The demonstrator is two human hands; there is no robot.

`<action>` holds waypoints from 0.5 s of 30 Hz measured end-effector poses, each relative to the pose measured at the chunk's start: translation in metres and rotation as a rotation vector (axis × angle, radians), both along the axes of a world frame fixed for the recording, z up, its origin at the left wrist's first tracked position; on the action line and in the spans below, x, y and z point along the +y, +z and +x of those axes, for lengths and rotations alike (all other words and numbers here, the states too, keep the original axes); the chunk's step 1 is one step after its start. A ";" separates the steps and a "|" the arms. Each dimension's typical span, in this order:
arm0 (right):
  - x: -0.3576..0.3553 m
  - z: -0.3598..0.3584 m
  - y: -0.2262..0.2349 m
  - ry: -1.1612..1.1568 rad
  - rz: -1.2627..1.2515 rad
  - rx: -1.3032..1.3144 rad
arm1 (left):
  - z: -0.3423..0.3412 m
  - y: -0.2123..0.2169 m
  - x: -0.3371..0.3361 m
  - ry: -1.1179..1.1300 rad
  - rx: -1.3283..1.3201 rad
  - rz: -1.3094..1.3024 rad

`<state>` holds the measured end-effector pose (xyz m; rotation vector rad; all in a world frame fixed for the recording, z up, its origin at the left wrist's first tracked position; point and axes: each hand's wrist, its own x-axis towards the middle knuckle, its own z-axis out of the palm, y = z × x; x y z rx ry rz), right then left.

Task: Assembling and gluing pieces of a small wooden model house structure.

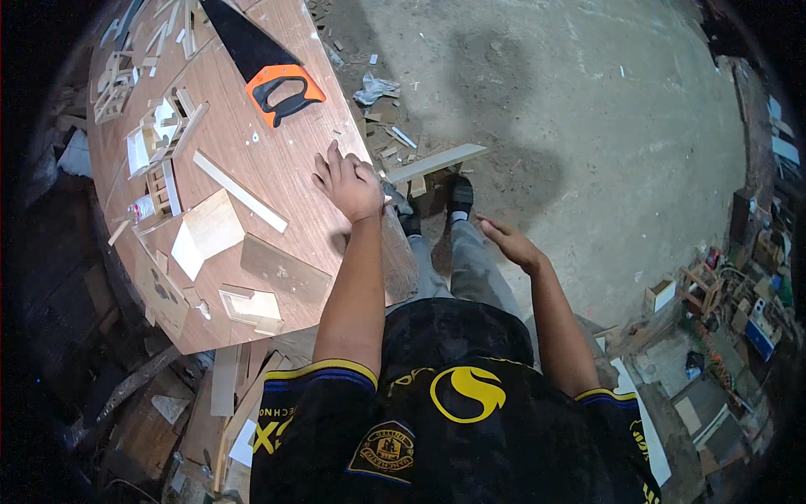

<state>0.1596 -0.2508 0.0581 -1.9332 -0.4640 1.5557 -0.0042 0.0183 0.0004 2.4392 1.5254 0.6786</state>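
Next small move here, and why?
Probably bring the right hand to the pale wood strip: that hand looks open and empty, and the strip shows past the edge of the table, beside the left hand in view. Whether the left hand grips it is unclear.

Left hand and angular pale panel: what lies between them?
A long pale wooden strip lies between the left hand and the angular pale panel, in the head view.

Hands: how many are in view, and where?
2: the left hand at the edge of the tabletop, the right hand beside the right leg. No others show.
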 end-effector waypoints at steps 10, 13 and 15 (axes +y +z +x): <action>0.021 -0.025 0.105 -1.100 0.574 0.740 | 0.001 0.001 -0.004 -0.035 0.069 0.012; 0.028 -0.034 0.119 -1.435 0.579 0.501 | 0.001 0.006 -0.005 -0.027 0.063 -0.009; 0.033 -0.040 0.122 -1.635 0.431 0.068 | 0.001 0.008 -0.005 -0.031 0.055 -0.009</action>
